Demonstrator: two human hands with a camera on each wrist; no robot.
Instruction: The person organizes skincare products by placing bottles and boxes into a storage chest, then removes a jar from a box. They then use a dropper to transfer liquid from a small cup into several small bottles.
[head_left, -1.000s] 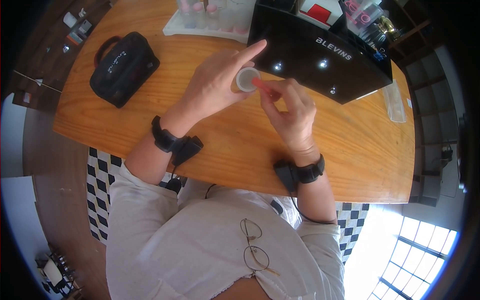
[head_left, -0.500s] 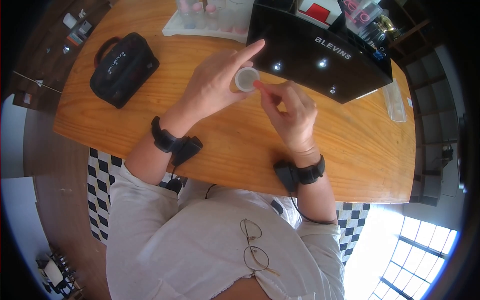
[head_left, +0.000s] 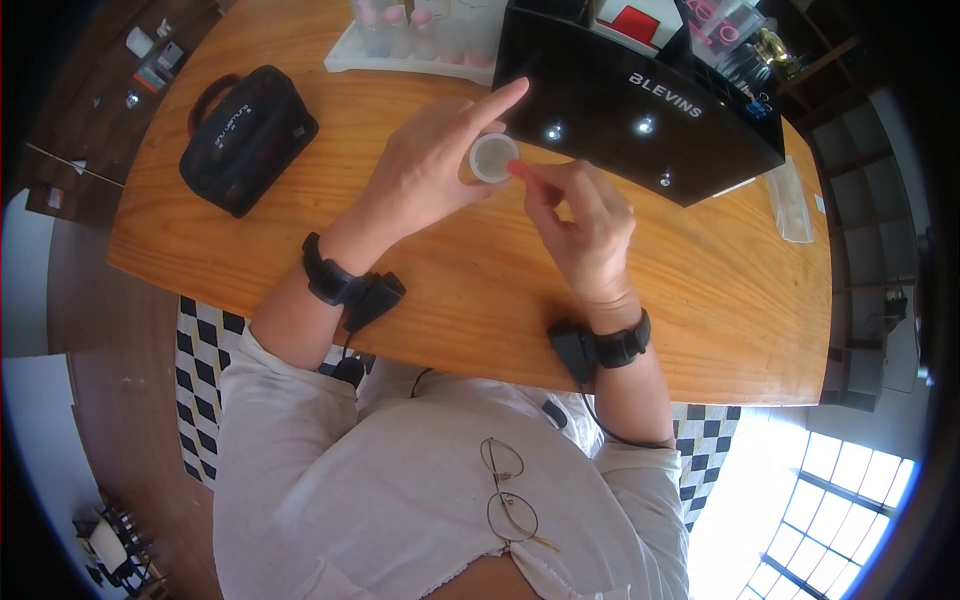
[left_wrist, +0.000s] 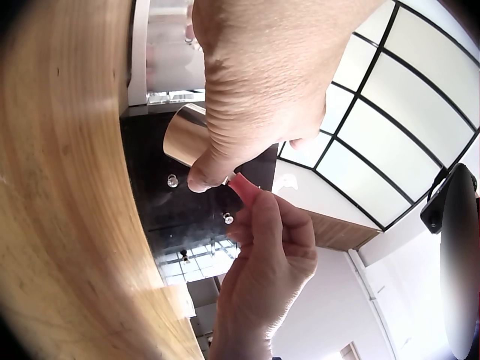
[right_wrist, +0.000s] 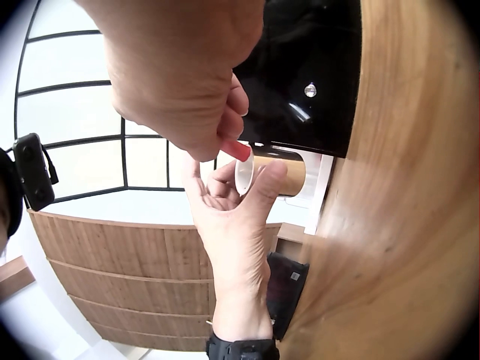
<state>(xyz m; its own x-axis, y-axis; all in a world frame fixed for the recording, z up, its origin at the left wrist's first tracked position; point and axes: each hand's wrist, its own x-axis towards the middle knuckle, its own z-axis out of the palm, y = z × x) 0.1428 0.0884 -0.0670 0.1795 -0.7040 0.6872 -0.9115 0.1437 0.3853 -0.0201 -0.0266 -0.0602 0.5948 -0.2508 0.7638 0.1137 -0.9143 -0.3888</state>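
My left hand (head_left: 425,165) holds a small cylindrical container (right_wrist: 291,174) up above the table, its index finger stretched out past it. The container has a shiny gold-toned wall and a white rim, and its round mouth (head_left: 495,157) faces back toward me. Thumb and fingers of my right hand (head_left: 588,220) pinch a small flat pinkish-red piece (left_wrist: 244,189). The tip of that piece is right at the container's rim, on its right side. My right fingers cover most of the piece in the head view.
Behind the hands stands a black glossy drawer box (head_left: 610,120) with items on top. A white tray (head_left: 410,66) with several small bottles is left of it. A black zip bag (head_left: 250,140) lies at left, a clear plastic sleeve (head_left: 790,205) at right.
The red piece reached over the container's mouth a second ago; now only a short tip shows at its rim. The container has shifted very slightly left.
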